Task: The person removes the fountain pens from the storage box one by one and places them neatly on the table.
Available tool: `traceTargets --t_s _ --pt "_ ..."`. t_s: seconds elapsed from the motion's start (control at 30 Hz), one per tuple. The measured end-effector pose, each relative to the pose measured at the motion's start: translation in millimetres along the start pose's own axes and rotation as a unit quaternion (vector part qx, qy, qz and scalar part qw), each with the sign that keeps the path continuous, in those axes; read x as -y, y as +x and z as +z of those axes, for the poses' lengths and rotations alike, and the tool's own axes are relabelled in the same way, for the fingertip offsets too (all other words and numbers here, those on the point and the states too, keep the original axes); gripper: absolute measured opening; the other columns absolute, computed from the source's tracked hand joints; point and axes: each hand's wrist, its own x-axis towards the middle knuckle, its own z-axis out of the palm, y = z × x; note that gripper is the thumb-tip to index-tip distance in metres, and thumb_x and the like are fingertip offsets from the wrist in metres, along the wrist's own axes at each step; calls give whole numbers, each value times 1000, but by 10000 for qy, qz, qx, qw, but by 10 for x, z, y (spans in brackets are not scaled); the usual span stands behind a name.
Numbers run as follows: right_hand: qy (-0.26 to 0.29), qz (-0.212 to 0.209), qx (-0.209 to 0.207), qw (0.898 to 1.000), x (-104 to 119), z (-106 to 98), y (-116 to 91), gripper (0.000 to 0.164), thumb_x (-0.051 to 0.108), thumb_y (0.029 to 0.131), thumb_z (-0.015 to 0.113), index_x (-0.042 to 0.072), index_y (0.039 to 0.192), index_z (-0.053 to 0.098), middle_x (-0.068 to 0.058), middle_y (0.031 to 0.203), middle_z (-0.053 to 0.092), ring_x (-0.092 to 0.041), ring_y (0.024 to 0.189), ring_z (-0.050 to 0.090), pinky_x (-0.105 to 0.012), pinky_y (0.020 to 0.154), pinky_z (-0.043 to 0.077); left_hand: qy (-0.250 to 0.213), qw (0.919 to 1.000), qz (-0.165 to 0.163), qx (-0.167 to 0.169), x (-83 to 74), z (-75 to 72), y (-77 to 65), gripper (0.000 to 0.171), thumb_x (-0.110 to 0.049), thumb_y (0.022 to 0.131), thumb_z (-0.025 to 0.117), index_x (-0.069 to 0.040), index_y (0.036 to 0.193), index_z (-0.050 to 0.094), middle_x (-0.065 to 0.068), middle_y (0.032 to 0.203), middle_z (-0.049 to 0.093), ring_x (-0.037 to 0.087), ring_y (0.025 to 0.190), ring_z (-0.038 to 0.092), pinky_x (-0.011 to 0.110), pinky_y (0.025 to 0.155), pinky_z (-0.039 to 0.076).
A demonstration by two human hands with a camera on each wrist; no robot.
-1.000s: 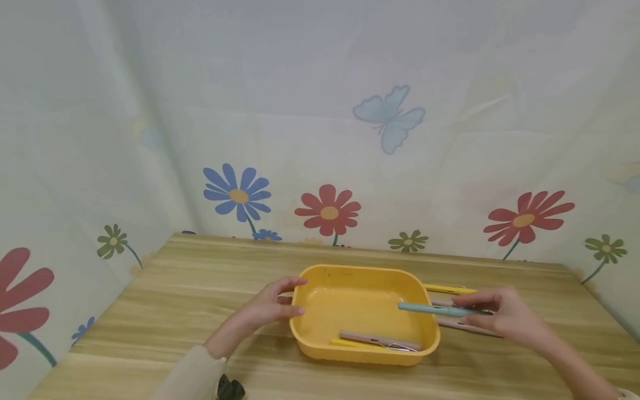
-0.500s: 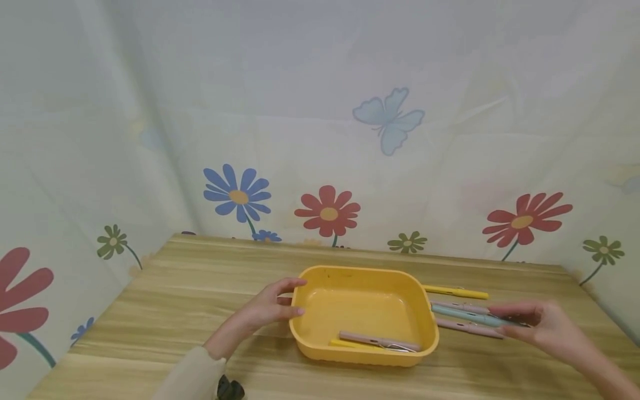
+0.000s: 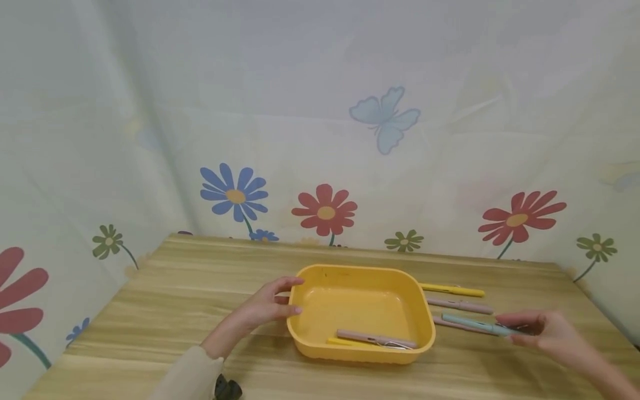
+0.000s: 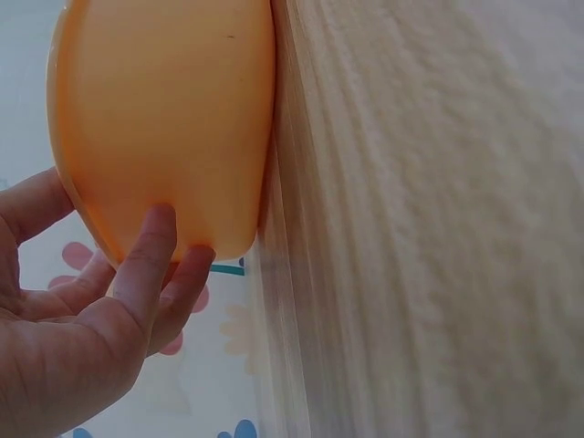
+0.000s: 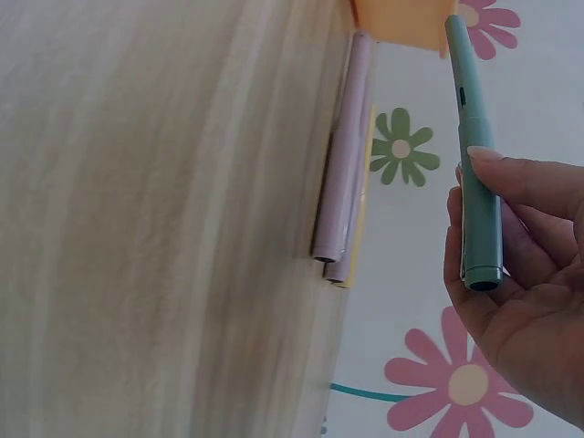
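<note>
My left hand grips the left end of a yellow plastic tray, its fingers against the outer wall in the left wrist view. A mauve pen and a yellow pen lie inside, along the near wall. To the tray's right, my right hand pinches a teal pen between thumb and fingers. That pen is held above the table, its far end pointing left toward the tray. Under it, one mauve pen on the table is partly hidden.
Another mauve pen and a yellow pen lie beside the tray's right end on the wood-grain table. Behind the table hangs a cloth printed with flowers and a butterfly.
My right hand has drawn the teal pen rightward, from over the tray's right rim to above the pens on the table. My left hand keeps its grip on the tray.
</note>
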Motion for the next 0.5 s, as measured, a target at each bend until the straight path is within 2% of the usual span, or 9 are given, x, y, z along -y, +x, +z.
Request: traceTargets --t_s 0.1,0.2,0.33,0.5 --pt "-41 -11 159 9999 -65 23 -16 25 3 74 71 -3 98 68 20 89 65 7 78 57 -18 59 51 29 10000 -21 -1 8 5 -8 58 -6 80 67 1 131 41 25 136 37 42 116 46 40 81 52" --pt "-313 187 347 9987 -90 34 -24 32 6 74 72 -11 99 65 4 90 70 8 78 56 -18 61 51 11 10000 -37 3 8 3 -14 58 -5 80 67 1 131 41 25 136 36 43 116 45 40 81 52" --pt "-589 339 438 9967 -91 44 -18 33 8 74 73 -13 98 64 -15 89 68 8 76 55 -18 60 50 11 10000 -26 -34 -8 -1 -8 58 -6 80 67 1 131 41 25 137 36 44 117 44 41 81 52" --pt "-564 357 529 9964 -95 73 -22 32 9 73 73 -13 96 65 -16 87 68 6 73 55 -19 58 50 27 10000 -73 -33 -17 11 7 58 -6 80 67 1 131 41 24 137 37 44 117 44 41 80 52"
